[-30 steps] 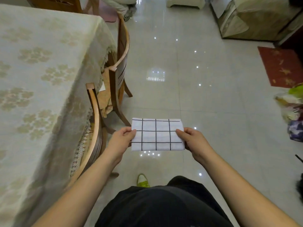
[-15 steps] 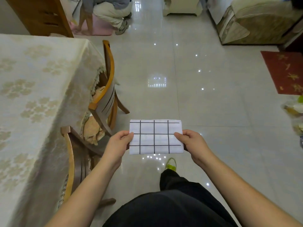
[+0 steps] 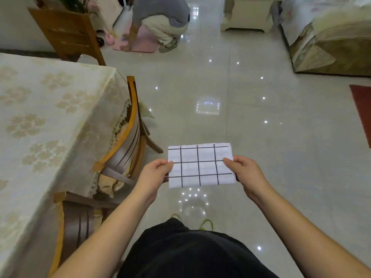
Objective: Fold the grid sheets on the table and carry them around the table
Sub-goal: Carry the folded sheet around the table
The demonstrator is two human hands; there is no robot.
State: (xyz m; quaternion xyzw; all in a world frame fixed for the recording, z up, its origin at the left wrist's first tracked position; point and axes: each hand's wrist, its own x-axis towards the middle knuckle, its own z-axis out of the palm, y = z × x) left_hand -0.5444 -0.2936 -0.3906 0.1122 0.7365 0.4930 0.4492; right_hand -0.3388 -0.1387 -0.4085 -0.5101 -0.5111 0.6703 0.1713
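Room: I see a glossy tiled floor (image 3: 261, 137) ahead, a covered sofa (image 3: 331, 47) far right, a red rug (image 3: 363, 113) at the right edge, and another person (image 3: 160, 23) crouched at a pink mat (image 3: 138, 46) well beyond the walking path
Desk: the desk (image 3: 50, 127) under a cream floral tablecloth fills my left side; two wooden chairs (image 3: 128, 137) are tucked against its near edge and a third chair (image 3: 68, 35) stands at its far end
Step in hand: I judge the folding done and the carry under way, since the sheet is off the desk and held out over the floor, alongside the desk's right edge
Folded grid sheet: the folded grid sheet (image 3: 200, 165) is a white rectangle ruled with black lines, held roughly level in the air between both hands, well clear of the chairs
Left hand: my left hand (image 3: 154, 173) pinches the sheet's left edge, thumb on top, the rest of the fingers curled beneath
Right hand: my right hand (image 3: 246, 171) pinches the right edge the same way, thumb on top
Next move: I reckon it calls for walking on past the chairs toward the desk's far corner, keeping both pinches firm so the fold does not spring open, and giving the crouched person room at the turn
Writing: I can read no brand, label or lettering anywhere; the sheet carries only its grid lines
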